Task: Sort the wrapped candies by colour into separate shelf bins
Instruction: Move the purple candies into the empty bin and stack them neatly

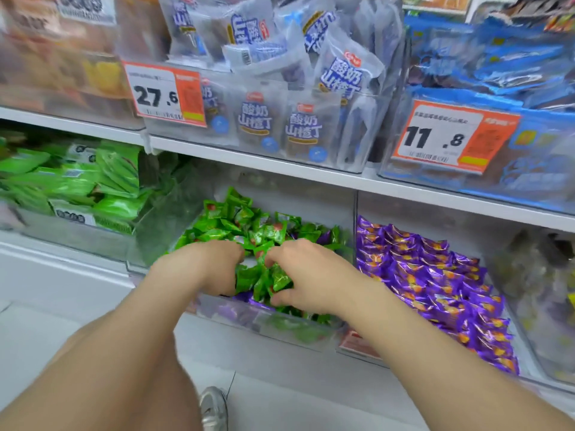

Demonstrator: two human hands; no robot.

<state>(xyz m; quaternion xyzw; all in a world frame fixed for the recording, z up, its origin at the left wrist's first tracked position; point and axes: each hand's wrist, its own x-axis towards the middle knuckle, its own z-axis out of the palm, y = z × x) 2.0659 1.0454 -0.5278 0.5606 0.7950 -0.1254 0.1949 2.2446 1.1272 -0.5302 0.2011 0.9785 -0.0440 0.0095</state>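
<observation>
Your right hand [306,275], its grip pinching shiny green foil-wrapped candies [280,279], lies nearer the purple foil-wrapped heap [435,284] at 3 o'clock; your left hand [214,265] has its grip buried, unreadable.

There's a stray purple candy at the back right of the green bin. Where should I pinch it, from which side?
Pinch the purple candy by its exposed upper edge, coming straight down from above: green candies bury its lower part, and the bin wall close beside it probably blocks an approach from the right.
</observation>
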